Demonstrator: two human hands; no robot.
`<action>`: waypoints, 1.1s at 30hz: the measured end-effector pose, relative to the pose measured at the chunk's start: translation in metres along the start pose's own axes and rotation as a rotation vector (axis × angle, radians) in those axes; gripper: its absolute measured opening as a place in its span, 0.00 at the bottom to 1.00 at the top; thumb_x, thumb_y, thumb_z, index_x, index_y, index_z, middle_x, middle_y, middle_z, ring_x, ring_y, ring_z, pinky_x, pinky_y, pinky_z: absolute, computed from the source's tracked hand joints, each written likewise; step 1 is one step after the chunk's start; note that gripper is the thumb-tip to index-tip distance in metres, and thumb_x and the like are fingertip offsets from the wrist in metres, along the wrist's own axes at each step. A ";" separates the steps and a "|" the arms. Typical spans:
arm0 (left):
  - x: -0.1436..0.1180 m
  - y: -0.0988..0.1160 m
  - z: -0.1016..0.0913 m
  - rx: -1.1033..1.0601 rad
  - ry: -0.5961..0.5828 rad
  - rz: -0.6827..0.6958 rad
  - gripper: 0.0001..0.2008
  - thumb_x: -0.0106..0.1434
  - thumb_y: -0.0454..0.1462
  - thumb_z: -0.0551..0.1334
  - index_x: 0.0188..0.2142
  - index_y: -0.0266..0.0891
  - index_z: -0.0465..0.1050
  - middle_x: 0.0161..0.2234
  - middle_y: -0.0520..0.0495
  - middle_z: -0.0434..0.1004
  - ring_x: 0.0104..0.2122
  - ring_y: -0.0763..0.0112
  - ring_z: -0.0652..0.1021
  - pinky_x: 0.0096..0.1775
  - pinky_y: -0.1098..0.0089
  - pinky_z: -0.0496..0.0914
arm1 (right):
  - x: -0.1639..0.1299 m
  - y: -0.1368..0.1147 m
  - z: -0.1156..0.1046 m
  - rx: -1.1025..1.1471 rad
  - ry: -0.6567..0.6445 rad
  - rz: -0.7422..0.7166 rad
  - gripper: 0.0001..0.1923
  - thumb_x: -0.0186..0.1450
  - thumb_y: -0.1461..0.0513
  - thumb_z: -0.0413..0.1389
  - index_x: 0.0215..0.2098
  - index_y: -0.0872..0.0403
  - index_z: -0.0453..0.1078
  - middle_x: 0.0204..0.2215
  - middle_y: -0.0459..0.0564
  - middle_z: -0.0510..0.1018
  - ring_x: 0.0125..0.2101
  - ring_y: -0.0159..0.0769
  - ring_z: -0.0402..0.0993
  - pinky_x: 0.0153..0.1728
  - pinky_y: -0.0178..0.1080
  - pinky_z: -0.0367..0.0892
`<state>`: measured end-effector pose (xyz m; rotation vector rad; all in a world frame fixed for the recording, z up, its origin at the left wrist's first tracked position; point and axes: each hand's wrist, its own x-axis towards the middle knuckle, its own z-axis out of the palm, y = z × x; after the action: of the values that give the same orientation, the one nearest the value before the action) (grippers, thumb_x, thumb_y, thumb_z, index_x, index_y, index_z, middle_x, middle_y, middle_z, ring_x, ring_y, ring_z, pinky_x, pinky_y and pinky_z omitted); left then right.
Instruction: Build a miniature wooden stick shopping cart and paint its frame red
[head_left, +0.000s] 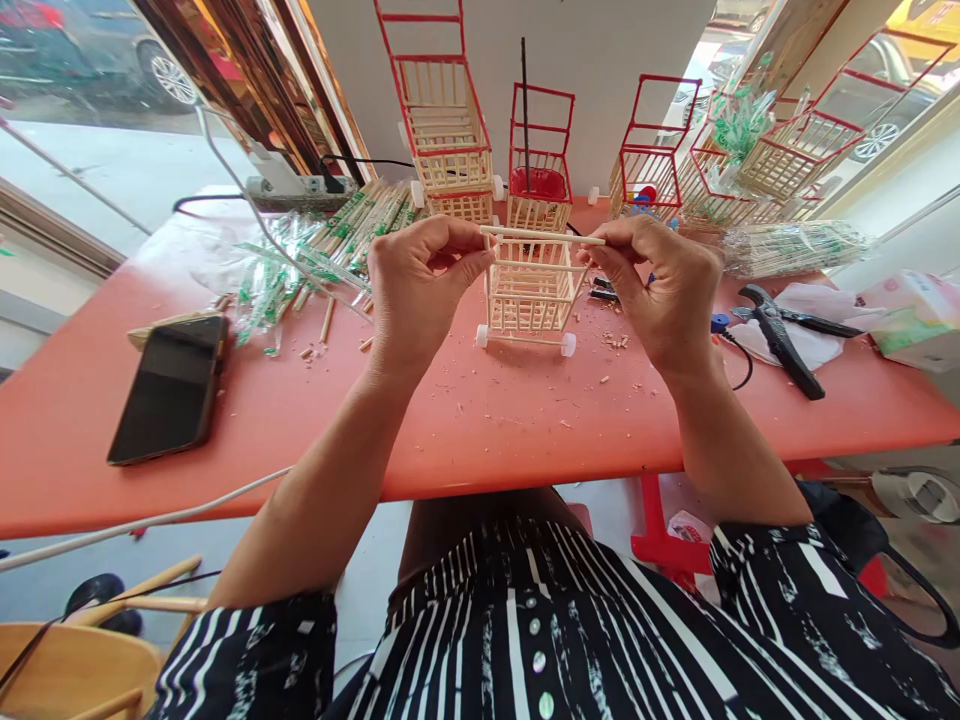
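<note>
cart, mid bench: small bare-wood cart (531, 295) w/ white wheels stands on the orange bench (465, 420), centre, just far of the near edge; basket looks empty.
stick: thin wooden stick (541, 236) lies level across the cart's top, spanning both hands.
left hand: left hand (417, 290) at cart's left; fingers pinched narrow on the stick's left end.
right hand: right hand (664, 290) at cart's right; fingers pinched narrow on the stick's right end.
far carts: red-framed carts (442, 120) in a row at far edge; one in the middle (540, 170) holds a red cup-like thing w/ a dark rod standing in it; contents of the rest unclear.
wrapped sticks: packets of sticks in green-white wrappers (352, 225) far left; another clear bundle (795, 248) far right.
phone: dark phone (171, 388) flat on bench, near left, well apart from hands.
tool: black-handled tool (780, 335) on white cloth, right of right hand.
scraps: wood bits scattered round the cart.
</note>
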<state>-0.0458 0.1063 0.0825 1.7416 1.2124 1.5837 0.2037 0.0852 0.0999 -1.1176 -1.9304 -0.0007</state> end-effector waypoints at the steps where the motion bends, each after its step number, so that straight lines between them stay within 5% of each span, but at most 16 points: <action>1: 0.000 0.000 0.000 0.002 0.008 0.006 0.05 0.64 0.42 0.74 0.34 0.48 0.84 0.38 0.50 0.89 0.42 0.60 0.87 0.50 0.55 0.84 | 0.000 0.001 0.001 -0.008 0.008 -0.005 0.11 0.82 0.51 0.56 0.46 0.45 0.78 0.42 0.47 0.87 0.43 0.39 0.85 0.50 0.46 0.82; 12: -0.001 0.002 0.001 0.018 -0.016 -0.034 0.06 0.67 0.44 0.73 0.36 0.47 0.83 0.40 0.50 0.89 0.47 0.59 0.88 0.44 0.58 0.84 | 0.000 -0.008 -0.005 -0.106 -0.073 0.071 0.11 0.82 0.51 0.53 0.52 0.38 0.78 0.43 0.46 0.89 0.46 0.42 0.86 0.53 0.49 0.84; 16: -0.002 0.001 0.001 0.021 -0.022 -0.044 0.02 0.67 0.40 0.73 0.37 0.47 0.84 0.40 0.50 0.89 0.48 0.60 0.87 0.44 0.59 0.83 | -0.002 -0.004 -0.001 -0.042 0.000 0.014 0.13 0.83 0.51 0.53 0.47 0.44 0.78 0.43 0.47 0.89 0.43 0.40 0.87 0.50 0.47 0.82; 33: 0.005 -0.028 0.004 -0.222 0.002 0.188 0.06 0.62 0.36 0.79 0.34 0.50 0.87 0.35 0.53 0.89 0.35 0.64 0.86 0.42 0.61 0.83 | -0.003 0.001 0.006 0.122 0.052 0.006 0.12 0.81 0.52 0.57 0.43 0.47 0.79 0.38 0.46 0.85 0.40 0.36 0.83 0.50 0.45 0.77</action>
<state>-0.0501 0.1245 0.0611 1.7492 0.8560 1.7534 0.2007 0.0859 0.0938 -1.0327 -1.8556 0.0895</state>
